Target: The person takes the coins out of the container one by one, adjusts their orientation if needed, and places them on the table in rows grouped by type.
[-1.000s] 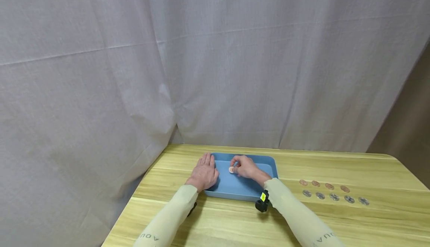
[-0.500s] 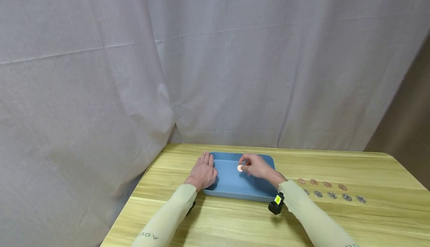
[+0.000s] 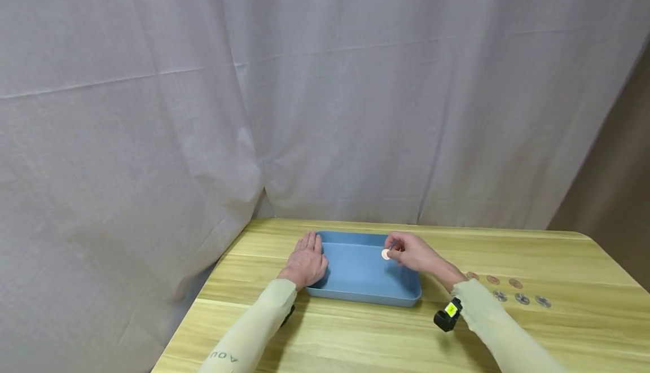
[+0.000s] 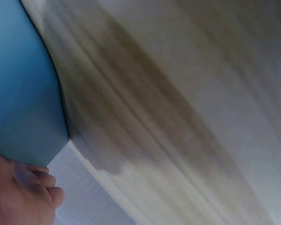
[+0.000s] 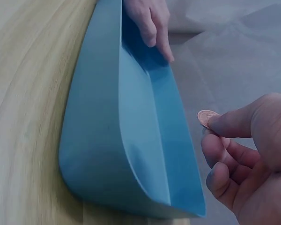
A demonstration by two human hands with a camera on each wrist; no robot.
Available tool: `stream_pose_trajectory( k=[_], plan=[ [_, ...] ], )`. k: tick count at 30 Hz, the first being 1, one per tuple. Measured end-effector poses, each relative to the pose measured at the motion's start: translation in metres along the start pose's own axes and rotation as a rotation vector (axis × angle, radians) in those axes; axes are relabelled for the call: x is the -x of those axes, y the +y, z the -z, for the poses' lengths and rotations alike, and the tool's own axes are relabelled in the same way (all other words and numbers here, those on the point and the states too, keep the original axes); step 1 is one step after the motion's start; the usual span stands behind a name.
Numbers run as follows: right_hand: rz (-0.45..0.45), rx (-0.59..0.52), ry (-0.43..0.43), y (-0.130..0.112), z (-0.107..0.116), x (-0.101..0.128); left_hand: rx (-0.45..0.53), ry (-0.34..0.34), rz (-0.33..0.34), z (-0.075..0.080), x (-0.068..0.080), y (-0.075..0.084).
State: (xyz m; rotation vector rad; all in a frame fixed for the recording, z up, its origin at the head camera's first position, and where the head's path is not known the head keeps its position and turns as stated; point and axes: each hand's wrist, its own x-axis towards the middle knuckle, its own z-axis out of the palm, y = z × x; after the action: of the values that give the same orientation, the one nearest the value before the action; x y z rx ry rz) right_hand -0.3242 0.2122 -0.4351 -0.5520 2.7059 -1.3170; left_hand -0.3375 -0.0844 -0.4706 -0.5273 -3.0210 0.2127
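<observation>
A shallow blue tray lies on the wooden table. My left hand rests over its left rim, fingers straight toward the far corner and thumb on the inner side. Part of that hand shows beside the tray's wall in the left wrist view. Above the tray's right part, my right hand pinches a copper-coloured coin between thumb and index finger. From the right wrist, the coin is seen tilted, its edge sticking out past the thumb tip, with the other fingers curled below.
On the table right of the tray lie two rows of coins: copper ones behind, silver ones in front. My right forearm covers part of both rows. A grey curtain hangs behind the table's far edge.
My right hand has moved rightward with the pinched coin, from the tray's middle to its right end. Its forearm now hides some of the laid-out coins. The left hand stays on the rim.
</observation>
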Motion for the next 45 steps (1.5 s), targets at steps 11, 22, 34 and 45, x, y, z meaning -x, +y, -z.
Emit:
stream_pose_trajectory(
  k=[11,22,34,45],
  plan=[
    [0.038,0.066,0.036,0.009,0.032,0.025,0.028,0.0,0.001,-0.003,-0.003,-0.003],
    [0.059,0.101,0.061,0.019,0.069,0.05,0.022,0.002,0.01,-0.002,-0.003,-0.008],
    [0.026,0.159,0.085,0.053,0.099,0.077,0.026,0.004,0.009,-0.004,-0.003,-0.004],
    [-0.071,0.217,0.089,0.099,0.133,0.096,0.024,0.013,0.009,-0.004,-0.003,-0.004]
  ],
)
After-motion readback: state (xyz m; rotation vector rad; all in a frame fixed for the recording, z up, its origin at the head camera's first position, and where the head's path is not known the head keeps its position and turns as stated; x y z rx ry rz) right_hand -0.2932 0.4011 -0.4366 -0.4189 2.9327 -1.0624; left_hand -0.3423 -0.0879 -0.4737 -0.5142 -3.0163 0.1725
